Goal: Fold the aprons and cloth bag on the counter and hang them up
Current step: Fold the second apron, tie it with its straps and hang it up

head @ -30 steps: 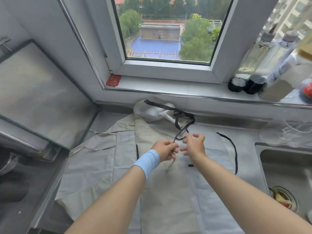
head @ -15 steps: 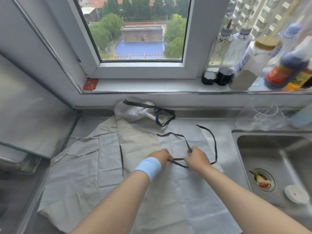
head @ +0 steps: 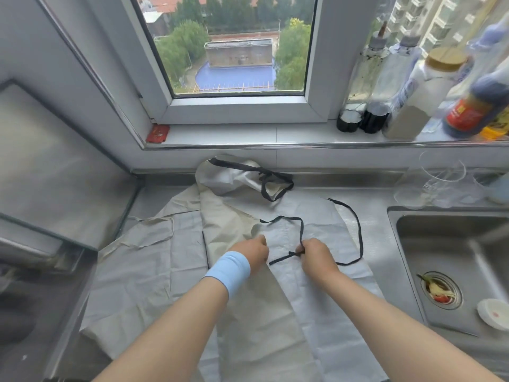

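Pale grey-beige aprons [head: 154, 271] lie spread and overlapping on the steel counter [head: 377, 216]. A black tie strap [head: 358, 230] loops over the top apron. My right hand [head: 316, 255] pinches this strap where it crosses itself. My left hand [head: 252, 252], with a light blue wristband, has its fingers curled on the apron cloth just left of the strap. A bunched pale cloth piece with black straps [head: 242, 177] lies at the back against the wall.
A sink [head: 451, 260] with food scraps in its drain and a small white dish lies to the right. Bottles and jars [head: 413, 92] line the windowsill. Clear glassware [head: 438, 183] stands behind the sink. A glass-topped stove cover [head: 55, 166] rises on the left.
Both hands came down from holding the strap in the air to the apron surface. The strap now lies in a loop on the cloth. The camera view shifted right.
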`<state>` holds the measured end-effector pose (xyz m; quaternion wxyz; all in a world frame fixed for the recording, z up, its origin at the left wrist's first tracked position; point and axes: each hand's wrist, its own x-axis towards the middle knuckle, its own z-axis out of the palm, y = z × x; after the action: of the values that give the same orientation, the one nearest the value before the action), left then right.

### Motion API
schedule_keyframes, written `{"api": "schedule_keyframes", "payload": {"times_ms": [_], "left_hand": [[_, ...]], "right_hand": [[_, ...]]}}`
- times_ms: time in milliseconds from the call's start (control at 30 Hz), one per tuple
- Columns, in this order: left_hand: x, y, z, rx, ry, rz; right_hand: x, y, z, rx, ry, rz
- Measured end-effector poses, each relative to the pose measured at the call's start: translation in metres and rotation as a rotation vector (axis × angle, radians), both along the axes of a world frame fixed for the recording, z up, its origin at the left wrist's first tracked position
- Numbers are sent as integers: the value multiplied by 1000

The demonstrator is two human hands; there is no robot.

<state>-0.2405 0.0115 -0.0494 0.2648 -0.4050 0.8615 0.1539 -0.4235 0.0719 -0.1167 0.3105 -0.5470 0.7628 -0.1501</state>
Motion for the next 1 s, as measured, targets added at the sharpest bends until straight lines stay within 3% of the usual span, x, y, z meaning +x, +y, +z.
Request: {"api": "schedule_keyframes", "payload": {"times_ms": [100, 200, 267, 367, 433, 533, 667, 767, 900, 1000], "left_hand": [[16, 4, 10, 16, 11, 76], [29, 9, 25, -1, 185, 200], [34, 16, 35, -98, 329, 216], [31, 28, 37, -181, 508, 191], [25, 34, 33, -137, 515, 195], [16, 40, 24, -71, 473, 196], [12, 44, 3, -142, 445, 293], [13, 41, -14, -202, 310, 391], [15, 37, -35, 3, 103, 325], [0, 34, -36, -78, 157, 343]], "right_hand": [[1, -4, 8, 20, -50, -176], [12, -4, 20, -14, 0, -187], [27, -2, 31, 37, -55, -13], [56, 10, 51, 355, -295, 369], [63, 16, 51, 390, -314, 436], [47, 17, 43, 226, -237, 313], [9, 27, 31, 180, 135, 306], [-16, 31, 22, 131, 306, 158], [-38, 32, 19, 131, 395, -58], [-49, 40, 19, 86, 372, -195]]}}
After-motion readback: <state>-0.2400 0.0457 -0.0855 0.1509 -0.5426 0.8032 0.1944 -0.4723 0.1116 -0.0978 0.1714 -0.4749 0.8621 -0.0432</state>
